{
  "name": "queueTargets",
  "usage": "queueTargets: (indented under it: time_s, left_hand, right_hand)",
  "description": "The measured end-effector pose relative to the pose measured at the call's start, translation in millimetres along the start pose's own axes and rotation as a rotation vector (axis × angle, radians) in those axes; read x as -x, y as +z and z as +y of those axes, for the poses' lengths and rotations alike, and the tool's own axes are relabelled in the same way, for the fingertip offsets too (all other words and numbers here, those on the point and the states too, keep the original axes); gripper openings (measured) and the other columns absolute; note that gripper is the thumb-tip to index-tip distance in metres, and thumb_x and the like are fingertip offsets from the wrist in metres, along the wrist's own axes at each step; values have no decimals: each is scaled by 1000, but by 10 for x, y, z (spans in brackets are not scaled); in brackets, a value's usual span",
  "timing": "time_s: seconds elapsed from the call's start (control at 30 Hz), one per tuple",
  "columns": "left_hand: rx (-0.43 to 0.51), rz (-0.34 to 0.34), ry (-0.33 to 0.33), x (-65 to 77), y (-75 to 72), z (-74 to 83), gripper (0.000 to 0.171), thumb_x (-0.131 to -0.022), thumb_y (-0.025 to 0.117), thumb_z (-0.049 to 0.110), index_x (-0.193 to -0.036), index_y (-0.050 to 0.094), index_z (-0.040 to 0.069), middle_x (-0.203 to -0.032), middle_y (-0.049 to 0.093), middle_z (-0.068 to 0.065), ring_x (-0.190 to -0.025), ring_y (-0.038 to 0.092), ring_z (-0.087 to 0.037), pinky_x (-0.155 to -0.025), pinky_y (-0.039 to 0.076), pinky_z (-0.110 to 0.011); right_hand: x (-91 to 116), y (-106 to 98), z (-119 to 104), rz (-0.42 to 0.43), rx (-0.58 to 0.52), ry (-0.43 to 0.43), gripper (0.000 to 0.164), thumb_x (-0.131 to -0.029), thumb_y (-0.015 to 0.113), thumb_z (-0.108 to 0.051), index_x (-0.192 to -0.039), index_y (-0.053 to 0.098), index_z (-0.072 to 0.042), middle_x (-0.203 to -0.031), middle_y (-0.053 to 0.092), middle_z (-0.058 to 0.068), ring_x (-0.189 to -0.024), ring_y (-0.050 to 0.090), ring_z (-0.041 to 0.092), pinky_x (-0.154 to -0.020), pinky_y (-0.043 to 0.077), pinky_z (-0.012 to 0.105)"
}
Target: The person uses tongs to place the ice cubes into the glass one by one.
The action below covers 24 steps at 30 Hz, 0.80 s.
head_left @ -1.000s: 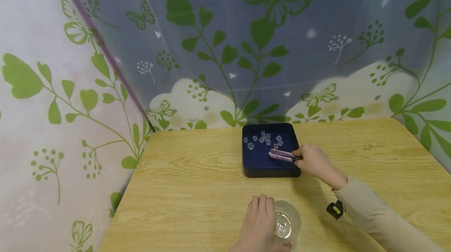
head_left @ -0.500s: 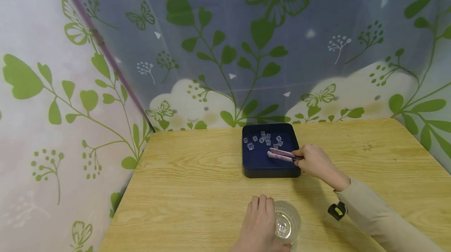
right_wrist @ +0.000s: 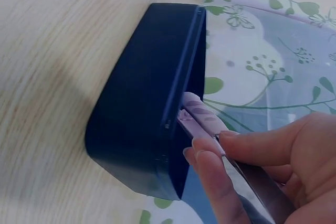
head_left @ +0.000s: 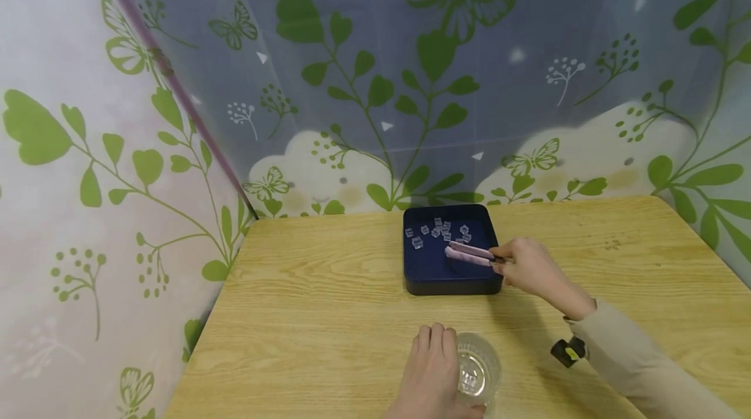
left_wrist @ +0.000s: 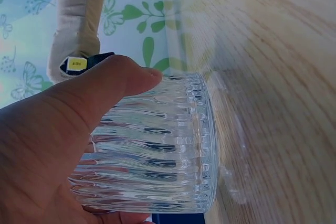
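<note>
My left hand [head_left: 431, 367] grips a clear ribbed glass [head_left: 478, 370] on the table; its thumb [left_wrist: 131, 74] lies along the ribbed side in the left wrist view. At the bottom of the glass some clear pieces show. My right hand [head_left: 528, 266] holds tongs [head_left: 469, 254] with pink tips, pinched between thumb and fingers. The tips reach over the near wall into a dark blue square tray [head_left: 422, 269], just in front of several clear cubes [head_left: 437, 230]. In the right wrist view the tray wall [right_wrist: 142, 82] partly hides the tips, and I cannot tell whether they hold a cube.
The wooden table [head_left: 293, 308] extends around the tray and glass. Behind it hangs a patterned cloth [head_left: 352, 80] with leaves and butterflies; another patterned side [head_left: 88, 210] stands at the left. A black strap device [head_left: 568, 352] sits at the right wrist.
The tongs have risen slightly and their tips have moved toward the cubes. Their arms spread a little, then drew nearer at the tips. My left hand and the glass stay in place.
</note>
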<state>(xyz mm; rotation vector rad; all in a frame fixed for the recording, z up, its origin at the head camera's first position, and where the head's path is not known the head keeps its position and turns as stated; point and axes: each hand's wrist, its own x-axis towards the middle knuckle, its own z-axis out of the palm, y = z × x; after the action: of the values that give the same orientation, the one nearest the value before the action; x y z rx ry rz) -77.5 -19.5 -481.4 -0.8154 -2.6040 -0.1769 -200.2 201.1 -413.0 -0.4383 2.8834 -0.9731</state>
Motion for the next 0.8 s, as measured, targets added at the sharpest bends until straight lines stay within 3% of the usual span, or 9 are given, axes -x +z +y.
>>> queueTargets:
  time_s: [0.3, 0.47, 0.53, 0.8]
  left_hand:
    - [17, -53, -17, -6, -9, 7, 103, -36, 85, 74, -106, 49, 8, -94, 45, -1, -86, 41, -17, -74, 37, -25]
    - [29, -91, -33, -18, -23, 7, 101, -39, 85, 74, -107, 49, 8, -94, 44, -1, -87, 41, -16, -74, 38, -25]
    - [17, -81, -33, -17, -25, 9, 102, -38, 85, 74, -107, 49, 8, -94, 44, -1, -86, 41, -16, -74, 38, -25]
    - [-35, -21, -22, -6, -16, 25, 104, -35, 84, 76, -105, 49, 8, -94, 44, -1, -86, 42, -17, -74, 39, -26]
  right_hand:
    - [117, -142, -84, 9, -74, -19, 35, -90, 66, -3, -122, 64, 11, -97, 72, 22, -52, 60, 12, -48, 46, 30]
    - [201, -218, -146, -1, -113, -24, 36, -91, 65, -4, -124, 62, 10, -73, 71, 7, -53, 60, 14, -51, 48, 30]
    - [250, -251, -172, -2, -115, -33, 37, -91, 65, -5, -125, 62, 9, -64, 67, 1, -52, 60, 14, -51, 48, 29]
    - [531, -414, -289, -1, -109, -73, 37, -91, 66, -6, -126, 64, 6, -74, 71, 0, -53, 58, 10, -46, 43, 27]
